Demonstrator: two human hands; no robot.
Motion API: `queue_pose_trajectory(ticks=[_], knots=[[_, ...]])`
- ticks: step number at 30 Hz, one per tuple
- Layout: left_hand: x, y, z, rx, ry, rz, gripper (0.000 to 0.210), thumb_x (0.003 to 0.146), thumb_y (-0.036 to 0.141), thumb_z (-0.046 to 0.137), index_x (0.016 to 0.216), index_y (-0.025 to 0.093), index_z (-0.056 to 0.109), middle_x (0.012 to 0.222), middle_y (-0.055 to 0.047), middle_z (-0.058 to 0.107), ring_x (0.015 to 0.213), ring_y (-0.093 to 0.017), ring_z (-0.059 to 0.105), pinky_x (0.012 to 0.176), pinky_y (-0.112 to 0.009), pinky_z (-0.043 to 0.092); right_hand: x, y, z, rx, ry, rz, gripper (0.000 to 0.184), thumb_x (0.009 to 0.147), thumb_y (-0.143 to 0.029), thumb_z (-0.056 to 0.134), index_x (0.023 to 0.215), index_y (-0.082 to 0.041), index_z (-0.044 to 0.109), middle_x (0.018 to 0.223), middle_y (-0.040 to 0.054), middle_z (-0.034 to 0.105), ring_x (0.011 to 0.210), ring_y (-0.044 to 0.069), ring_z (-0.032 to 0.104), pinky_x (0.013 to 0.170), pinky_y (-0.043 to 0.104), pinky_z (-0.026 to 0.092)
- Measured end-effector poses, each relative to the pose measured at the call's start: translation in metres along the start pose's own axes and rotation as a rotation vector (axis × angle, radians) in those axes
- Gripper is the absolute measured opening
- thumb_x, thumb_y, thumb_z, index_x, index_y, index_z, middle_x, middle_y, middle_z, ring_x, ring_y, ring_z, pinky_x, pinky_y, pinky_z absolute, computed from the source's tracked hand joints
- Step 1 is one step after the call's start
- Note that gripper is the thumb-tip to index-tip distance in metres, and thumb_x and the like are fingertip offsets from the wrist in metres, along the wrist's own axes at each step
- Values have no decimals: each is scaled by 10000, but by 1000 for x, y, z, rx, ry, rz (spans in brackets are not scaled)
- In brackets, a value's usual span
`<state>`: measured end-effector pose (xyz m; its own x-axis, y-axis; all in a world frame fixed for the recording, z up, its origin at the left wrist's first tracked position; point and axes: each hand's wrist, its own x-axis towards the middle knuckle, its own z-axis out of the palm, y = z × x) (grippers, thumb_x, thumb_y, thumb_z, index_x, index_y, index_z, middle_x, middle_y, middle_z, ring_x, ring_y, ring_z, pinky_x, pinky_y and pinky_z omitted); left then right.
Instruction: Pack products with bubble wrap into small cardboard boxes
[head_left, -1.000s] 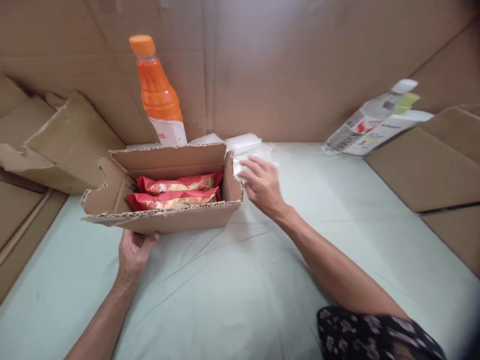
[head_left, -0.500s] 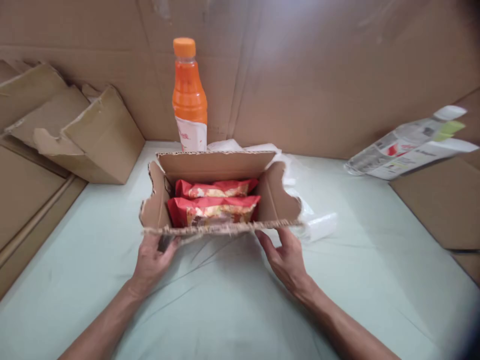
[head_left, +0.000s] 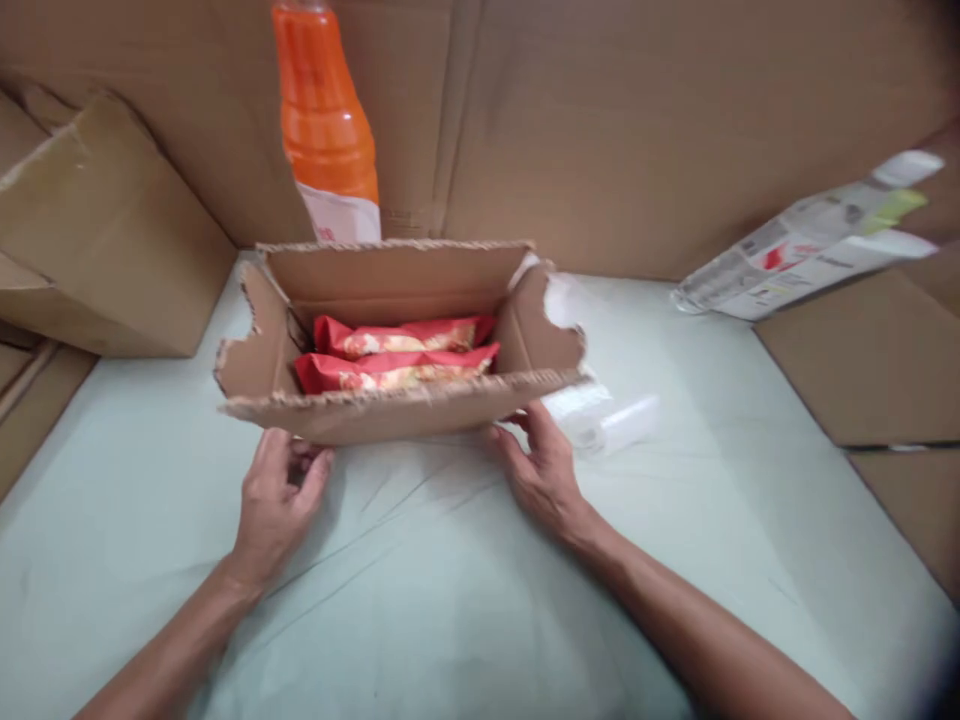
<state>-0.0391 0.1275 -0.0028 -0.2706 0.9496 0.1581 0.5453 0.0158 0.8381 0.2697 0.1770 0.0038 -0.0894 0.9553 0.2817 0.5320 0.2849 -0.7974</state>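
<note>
I reach from both lower corners to the cardboard box (head_left: 409,420), near centre-frame.
My left grip (head_left: 276,505) and right grip (head_left: 546,480) curl, thumbs (head_left: 315,482) inward, at its lower front edge; clamped or not, I cannot tell.

We see an orange bottle (head_left: 330,130) beyond the left fingers (head_left: 271,455) and a clear bottle (head_left: 780,235) far right of the right fingers (head_left: 546,432).

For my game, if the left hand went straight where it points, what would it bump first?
The left hand would probably meet the long, open brown cardboard box first; they may be touching.
</note>
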Motion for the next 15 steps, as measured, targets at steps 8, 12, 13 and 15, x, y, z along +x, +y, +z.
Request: queue_pose_trajectory(ticks=[8,12,13,15], knots=[[49,20,7,98,-50,-32,292,823,447,661,993,210,640,819,-21,666,660,-204,621,665,-377,498,32,4,-65,-497,-115,-255,489,935,-300,593,1418,-227,574,1553,151,507,1458,344,440,1151,574,396],[23,6,2,-83,-39,-65,583,837,391,694,1374,212,555,1098,-81,722,945,-277,692,866,-443,543,9,26,-126,-887,-276,-227,474,818,-125,599,1280,-190,677,1329,152,680,1313,362,559,1049,549,430],[12,4,0,-102,-24,-70,622,842,389,692,1418,221,526,1137,-86,719,995,-282,689,906,-454,546,3,30,-135,-939,-317,-194,400,808,-83,570,1161,-186,728,1176,139,736,1184,331,633,991,507,459],[-11,5,-3,-67,-34,-56,584,846,399,682,1393,233,561,1164,-90,718,1032,-277,682,878,-431,571,-11,31,-142,-941,-312,-146,284,824,-51,529,920,-186,759,899,103,747,906,254,685,852,409,492]])
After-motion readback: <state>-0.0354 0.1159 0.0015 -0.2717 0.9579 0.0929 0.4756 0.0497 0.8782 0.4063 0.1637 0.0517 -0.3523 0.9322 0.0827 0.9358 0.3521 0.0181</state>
